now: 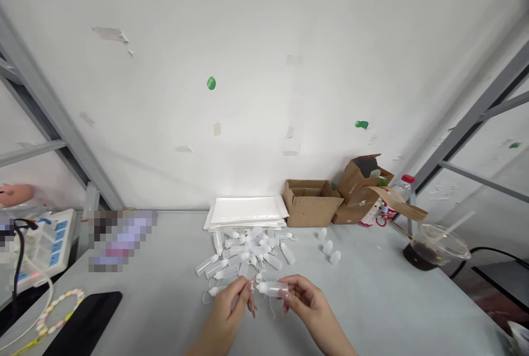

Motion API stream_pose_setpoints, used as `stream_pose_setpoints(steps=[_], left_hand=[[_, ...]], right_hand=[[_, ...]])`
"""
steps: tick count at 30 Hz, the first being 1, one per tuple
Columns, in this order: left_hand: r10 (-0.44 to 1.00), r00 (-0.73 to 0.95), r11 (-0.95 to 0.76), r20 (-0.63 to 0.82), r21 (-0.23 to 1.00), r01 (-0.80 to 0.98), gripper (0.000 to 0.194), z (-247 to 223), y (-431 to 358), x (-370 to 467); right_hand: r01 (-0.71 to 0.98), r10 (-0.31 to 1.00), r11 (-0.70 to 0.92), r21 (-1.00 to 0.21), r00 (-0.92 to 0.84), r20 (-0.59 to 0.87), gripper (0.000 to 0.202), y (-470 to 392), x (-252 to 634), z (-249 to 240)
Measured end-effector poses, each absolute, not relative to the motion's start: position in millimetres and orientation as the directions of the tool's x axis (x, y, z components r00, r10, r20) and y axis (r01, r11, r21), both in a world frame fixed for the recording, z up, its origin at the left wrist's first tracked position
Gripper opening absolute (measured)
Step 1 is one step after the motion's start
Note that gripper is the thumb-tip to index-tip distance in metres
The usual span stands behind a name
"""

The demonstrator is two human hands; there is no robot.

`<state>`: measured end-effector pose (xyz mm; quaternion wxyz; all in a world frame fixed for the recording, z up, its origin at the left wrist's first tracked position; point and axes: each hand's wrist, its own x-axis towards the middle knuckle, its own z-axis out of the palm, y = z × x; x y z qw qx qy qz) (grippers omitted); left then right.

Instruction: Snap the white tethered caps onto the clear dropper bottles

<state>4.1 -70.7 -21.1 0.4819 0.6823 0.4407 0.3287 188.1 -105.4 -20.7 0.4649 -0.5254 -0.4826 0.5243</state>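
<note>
My right hand [305,300] is closed around the base of a small translucent dropper bottle [273,289], which lies level with its white nozzle towards the left. A thin pale strand hangs below this bottle. Just left of the nozzle, my left hand [233,306] has its thumb and fingertips pinched together; what is between them, if anything, is hidden. Beyond both hands spreads a loose pile of similar dropper bottles [248,248], some with thin looped strands. To the right of the pile, 3 small whitish caps [328,247] stand apart on the grey table [372,301].
Behind the pile lie stacked white envelopes [250,210], beside an open cardboard box [312,207] and a brown paper bag [355,193]. A drink cup [433,248] stands at right. At left are a black phone [85,323], a beaded bracelet [58,309] and a power strip [58,243].
</note>
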Motion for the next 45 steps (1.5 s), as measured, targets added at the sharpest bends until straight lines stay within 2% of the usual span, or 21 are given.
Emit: stream_pose_setpoints(steps=[6,10,16,19,22,25,28,31,35,40,42,45], left_hand=[[0.919,0.395,-0.113,0.012,0.966,0.232,0.040,-23,-70,5],[0.942,0.334,-0.039,-0.042,0.972,0.233,0.043,-27,-71,9],[0.982,0.182,0.018,-0.059,0.976,0.218,0.045,-34,-66,7],[0.988,0.150,-0.007,-0.035,0.963,0.268,0.046,-32,-61,-4],[0.984,0.178,-0.084,0.009,0.904,0.418,0.042,-28,-60,-12],[0.961,0.207,-0.268,0.182,0.796,0.542,0.029,-25,-63,-13],[0.843,0.443,-0.521,0.306,0.670,0.529,0.021,-24,-66,-11],[0.753,0.588,-0.621,0.295,0.615,0.486,0.021,-21,-66,-7],[0.756,0.612,-0.582,0.231,0.664,0.469,0.025,-13,-66,-3],[0.852,0.507,-0.413,0.132,0.766,0.493,0.031,-16,-67,2],[0.869,0.477,-0.387,0.130,0.780,0.492,0.032,-21,-66,3],[0.879,0.445,-0.399,0.170,0.772,0.494,0.032,-30,-65,4]], right_hand=[[0.227,0.994,-0.105,-0.968,0.007,-0.107,0.022,-109,183,-26],[0.317,0.991,-0.133,-0.939,0.030,-0.130,0.017,-112,180,-18],[0.352,0.992,-0.122,-0.928,0.050,-0.112,0.015,-109,184,-12],[0.311,0.993,-0.115,-0.943,0.014,-0.116,0.019,-106,189,-11],[0.179,0.984,-0.141,-0.974,-0.082,-0.157,0.030,-103,190,-10],[0.028,0.963,-0.205,-0.978,-0.171,-0.207,0.037,-100,186,-12],[-0.032,0.943,-0.242,-0.970,-0.244,-0.227,0.039,-100,182,-14],[-0.034,0.936,-0.231,-0.972,-0.280,-0.213,0.038,-102,181,-15],[0.090,0.961,-0.149,-0.985,-0.221,-0.166,0.030,-106,181,-17],[0.386,0.993,0.103,-0.917,0.007,0.115,0.016,-108,178,-24],[0.392,0.995,0.075,-0.917,0.025,0.093,0.019,-107,175,-26],[0.342,0.999,-0.033,-0.939,-0.025,-0.044,0.029,-106,171,-30]])
